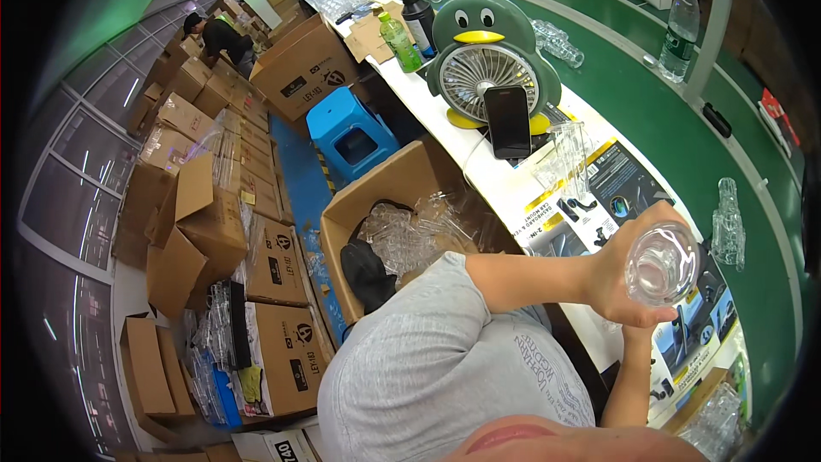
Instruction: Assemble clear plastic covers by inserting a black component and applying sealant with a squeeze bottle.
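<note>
My left hand [617, 269] is wrapped round a clear, bulging glass-like vessel [661, 267], its rounded end facing up. My right forearm [631, 376] rises from below towards the same spot. The right hand's fingers are hidden behind the left hand and the vessel. Under the hands lie printed car-mount boxes or sheets [629, 184] on a white table. A clear, straight-sided vessel [571, 158] stands on them, near a black phone [509, 122] leaning on a green penguin-shaped fan [487, 77].
A green conveyor [761, 308] curves along the right, carrying clear knobbly pieces [728, 227] and a water bottle [680, 34]. Left of the table are an open carton of clear pieces [419, 235], a blue stool [349, 128] and stacked cartons [278, 261]. Another person [224, 41] bends over boxes far off.
</note>
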`<state>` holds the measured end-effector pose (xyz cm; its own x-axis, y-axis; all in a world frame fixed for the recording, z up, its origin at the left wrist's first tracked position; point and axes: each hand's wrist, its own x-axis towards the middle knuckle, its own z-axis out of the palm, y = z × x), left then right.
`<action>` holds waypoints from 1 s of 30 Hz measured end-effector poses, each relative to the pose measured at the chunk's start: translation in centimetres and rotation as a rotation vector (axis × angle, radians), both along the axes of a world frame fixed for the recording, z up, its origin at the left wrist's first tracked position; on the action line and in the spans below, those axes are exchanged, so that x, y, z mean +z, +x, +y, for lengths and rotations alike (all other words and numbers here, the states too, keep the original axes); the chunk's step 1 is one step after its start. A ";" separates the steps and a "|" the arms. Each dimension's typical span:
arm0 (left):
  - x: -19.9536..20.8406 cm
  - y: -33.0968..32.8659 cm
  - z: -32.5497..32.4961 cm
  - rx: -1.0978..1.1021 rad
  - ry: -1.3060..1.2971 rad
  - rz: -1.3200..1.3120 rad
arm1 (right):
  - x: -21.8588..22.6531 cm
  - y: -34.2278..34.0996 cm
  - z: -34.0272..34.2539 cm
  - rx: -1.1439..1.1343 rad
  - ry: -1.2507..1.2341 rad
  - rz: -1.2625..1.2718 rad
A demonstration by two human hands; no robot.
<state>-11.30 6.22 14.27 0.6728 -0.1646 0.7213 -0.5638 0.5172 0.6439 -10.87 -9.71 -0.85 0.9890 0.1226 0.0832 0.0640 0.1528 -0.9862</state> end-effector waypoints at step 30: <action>4.1 7.9 -5.2 0.360 0.583 -0.845 | 4.9 2.5 -2.4 -0.669 -0.446 -0.467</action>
